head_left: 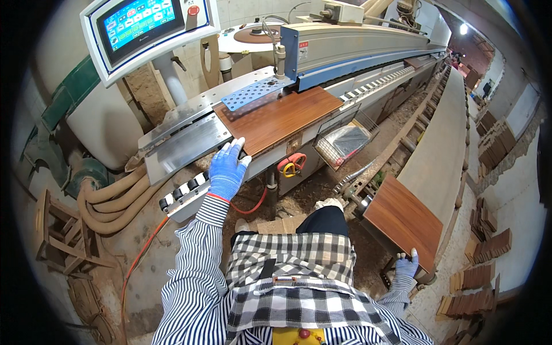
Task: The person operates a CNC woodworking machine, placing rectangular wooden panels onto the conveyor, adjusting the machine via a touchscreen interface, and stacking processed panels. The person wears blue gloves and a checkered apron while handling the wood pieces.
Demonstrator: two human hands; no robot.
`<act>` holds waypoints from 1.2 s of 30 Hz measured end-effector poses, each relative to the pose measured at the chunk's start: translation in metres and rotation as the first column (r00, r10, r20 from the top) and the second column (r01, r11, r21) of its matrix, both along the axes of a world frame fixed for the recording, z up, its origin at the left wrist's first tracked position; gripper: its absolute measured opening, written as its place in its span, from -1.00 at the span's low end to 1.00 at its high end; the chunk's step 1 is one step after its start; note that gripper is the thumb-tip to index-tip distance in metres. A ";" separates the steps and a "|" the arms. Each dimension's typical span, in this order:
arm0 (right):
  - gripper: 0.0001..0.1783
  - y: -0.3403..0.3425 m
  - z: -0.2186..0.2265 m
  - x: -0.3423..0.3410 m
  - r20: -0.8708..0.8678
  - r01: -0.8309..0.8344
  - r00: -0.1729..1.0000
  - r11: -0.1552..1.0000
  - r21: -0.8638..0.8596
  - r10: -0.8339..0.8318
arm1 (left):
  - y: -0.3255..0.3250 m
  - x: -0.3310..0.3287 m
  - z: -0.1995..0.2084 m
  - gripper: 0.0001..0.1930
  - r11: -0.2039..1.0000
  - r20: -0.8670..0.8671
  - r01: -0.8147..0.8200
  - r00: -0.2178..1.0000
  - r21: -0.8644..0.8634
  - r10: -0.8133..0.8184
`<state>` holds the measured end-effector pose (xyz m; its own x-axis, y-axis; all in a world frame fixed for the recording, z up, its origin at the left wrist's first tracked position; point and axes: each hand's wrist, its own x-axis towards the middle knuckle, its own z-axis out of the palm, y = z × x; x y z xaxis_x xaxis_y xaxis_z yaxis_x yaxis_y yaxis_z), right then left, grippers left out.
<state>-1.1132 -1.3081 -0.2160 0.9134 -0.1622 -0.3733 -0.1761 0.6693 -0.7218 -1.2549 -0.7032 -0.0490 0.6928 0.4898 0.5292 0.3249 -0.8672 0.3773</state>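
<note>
My left hand, in a blue glove with white fingertips, lies with its fingers stretched out at the near left corner of a brown wood-grain board. That board rests flat on the machine bed, partly under a blue perforated guard. On the lower right, my right hand wears a similar glove. It grips the near edge of a second brown board, its fingertips showing at the edge. This board lies tilted at the near end of the roller conveyor.
A control screen with a red button stands at upper left. The long machine housing runs away to the far right. A wire basket and red-handled tool hang at the machine's side. Board stacks stand at right; hoses lie left.
</note>
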 end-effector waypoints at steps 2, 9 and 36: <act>-0.78 0.008 0.006 -0.004 0.051 -0.095 0.994 0.995 0.019 0.094 | -0.005 -0.002 0.009 -0.45 1.000 -0.045 0.012 0.999 -0.022 -0.013; -0.78 0.118 0.080 -0.002 0.308 -0.506 0.811 0.861 -0.057 0.497 | -0.042 -0.048 0.023 -0.41 0.983 0.086 0.184 0.979 0.013 -0.185; -0.38 0.383 0.149 -0.033 0.372 -0.979 0.187 0.140 0.149 0.909 | 0.016 -0.177 -0.006 -0.34 0.940 0.018 -0.341 0.940 0.026 0.341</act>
<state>-1.1462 -0.9248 -0.0666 0.2985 0.9540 -0.0268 -0.7482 0.2165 -0.6272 -1.4318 -0.6868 -0.0555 0.4801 0.6804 0.5538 0.5983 -0.7156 0.3605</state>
